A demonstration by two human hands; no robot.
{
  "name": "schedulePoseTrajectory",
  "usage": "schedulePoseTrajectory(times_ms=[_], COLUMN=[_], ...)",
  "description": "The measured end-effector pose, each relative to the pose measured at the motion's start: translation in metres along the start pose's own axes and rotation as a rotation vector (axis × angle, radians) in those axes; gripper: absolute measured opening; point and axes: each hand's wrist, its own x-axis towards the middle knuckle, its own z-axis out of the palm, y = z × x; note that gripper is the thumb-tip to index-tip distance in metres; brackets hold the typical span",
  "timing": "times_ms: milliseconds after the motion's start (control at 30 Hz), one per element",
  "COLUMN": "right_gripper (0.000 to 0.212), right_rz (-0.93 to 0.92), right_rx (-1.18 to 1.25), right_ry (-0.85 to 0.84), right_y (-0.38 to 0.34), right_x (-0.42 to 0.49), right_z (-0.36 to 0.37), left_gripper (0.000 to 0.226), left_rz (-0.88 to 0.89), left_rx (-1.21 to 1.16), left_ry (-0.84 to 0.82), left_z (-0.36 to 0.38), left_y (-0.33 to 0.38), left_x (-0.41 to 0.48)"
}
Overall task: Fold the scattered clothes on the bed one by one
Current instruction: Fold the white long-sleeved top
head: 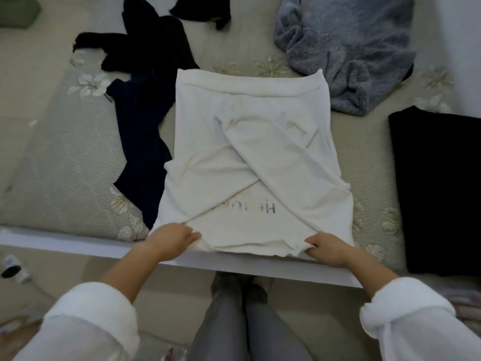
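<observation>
- Head view: cream knitted sweater [250, 162] lies flat mid-bed, sleeves crossed.
- Left hand [173, 237] and right hand [326, 247] each pinch a near corner.
- Lift both corners evenly, carry them to the far hem, keeping edges aligned.

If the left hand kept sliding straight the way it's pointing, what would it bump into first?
The white sweater itself. The left hand grips its near edge and points across it, so it would probably run onto the crossed sleeves first.
</observation>
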Motion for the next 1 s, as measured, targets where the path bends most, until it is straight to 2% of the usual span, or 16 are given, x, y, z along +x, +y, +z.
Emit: schedulePoseTrajectory(times_ms=[100, 200, 300, 400, 467, 567, 667, 800, 1000], right_gripper=[0.015, 0.026, 0.044, 0.044, 0.039, 0.035, 0.027, 0.021, 0.027], right_rz=[0.071, 0.110, 0.093, 0.106, 0.116, 0.135, 0.116, 0.075, 0.079], right_rx=[-0.013, 0.025, 0.128, 0.261, 0.280, 0.265, 0.247, 0.112, -0.028], right_ry=[-0.164, -0.208, -0.053, 0.163, 0.247, 0.362, 0.530, 0.634, 0.706], right_y=[0.015, 0.028, 0.034, 0.034, 0.032, 0.027, 0.019, 0.006, -0.005], right_x=[-0.014, -0.018, -0.012, 0.002, 0.012, 0.030, 0.051, 0.084, 0.151], right_z=[0.016, 0.021, 0.005, -0.019, -0.037, -0.065, -0.100, -0.156, -0.234], left_gripper=[0.050, 0.058, 0.061, 0.033, 0.030, 0.034, 0.018, 0.027, 0.030], left_rz=[0.015, -0.041, 0.019, 0.083, 0.053, 0.014, 0.003, 0.078, 0.099], left_rx=[0.019, -0.170, -0.285, -0.206, -0.219, -0.415, -0.527, -0.372, -0.139], left_ry=[-0.160, -0.190, -0.168, -0.214, -0.139, 0.071, 0.136, 0.259, 0.418], left_z=[0.029, 0.054, 0.044, 0.013, -0.011, -0.049, -0.088, -0.136, -0.194], left_y=[0.014, 0.008, -0.001, -0.012, -0.022, -0.036, -0.041, -0.052, -0.066], left_x=[-0.014, -0.019, -0.015, 0.002, 0.018, 0.048, 0.082, 0.129, 0.198])
